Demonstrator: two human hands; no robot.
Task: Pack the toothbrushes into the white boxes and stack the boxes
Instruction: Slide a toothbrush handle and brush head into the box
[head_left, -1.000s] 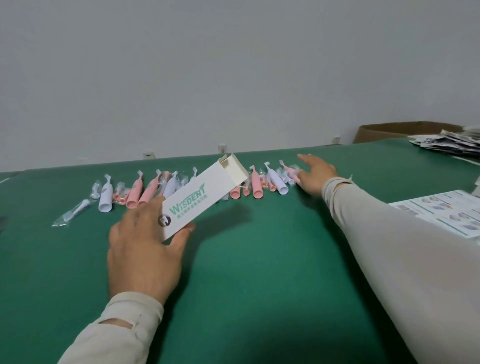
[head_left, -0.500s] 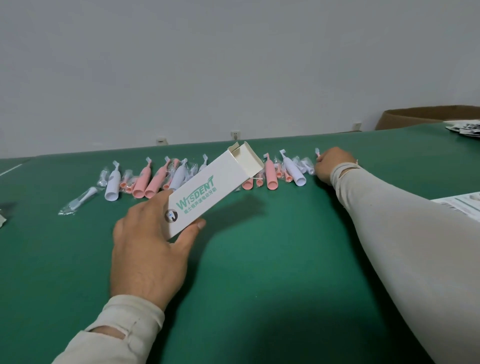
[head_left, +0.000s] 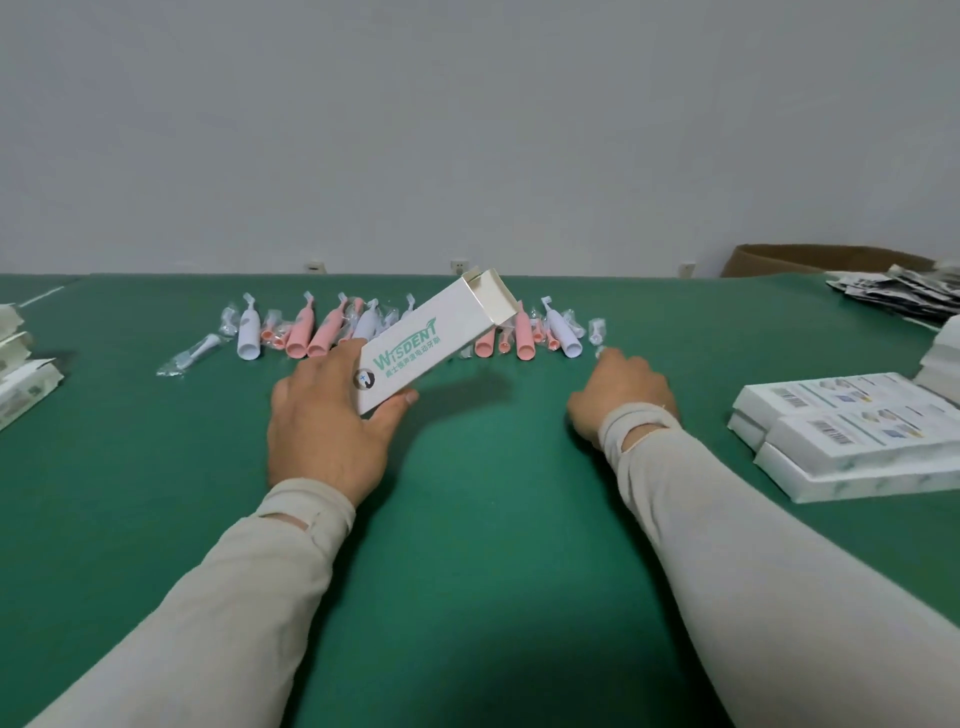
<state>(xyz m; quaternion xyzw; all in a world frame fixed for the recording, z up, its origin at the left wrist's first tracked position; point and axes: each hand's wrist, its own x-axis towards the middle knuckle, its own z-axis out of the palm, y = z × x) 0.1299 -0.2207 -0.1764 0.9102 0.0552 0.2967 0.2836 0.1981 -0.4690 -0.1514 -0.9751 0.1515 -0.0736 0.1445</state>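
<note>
My left hand (head_left: 327, 431) grips a white "Wisdent" box (head_left: 431, 343) by its lower end. The box is tilted, and its open end points up and to the right. Behind it, a row of pink and white toothbrushes (head_left: 523, 338) and wrapped brush heads lies across the green table (head_left: 467, 545). A white toothbrush (head_left: 248, 338) lies at the left of the row. My right hand (head_left: 623, 395) is curled just in front of the row's right end. A small clear-wrapped brush head (head_left: 601, 352) sticks out from its fingertips.
Closed white boxes (head_left: 852, 441) are stacked at the right. More white boxes (head_left: 21, 384) lie at the left edge. A pile of printed leaflets (head_left: 904, 296) and a brown carton (head_left: 810, 260) sit at the far right by the grey wall.
My right hand closed at the right end of the row and drew back toward me with a small wrapped piece. The left hand kept hold of the tilted box.
</note>
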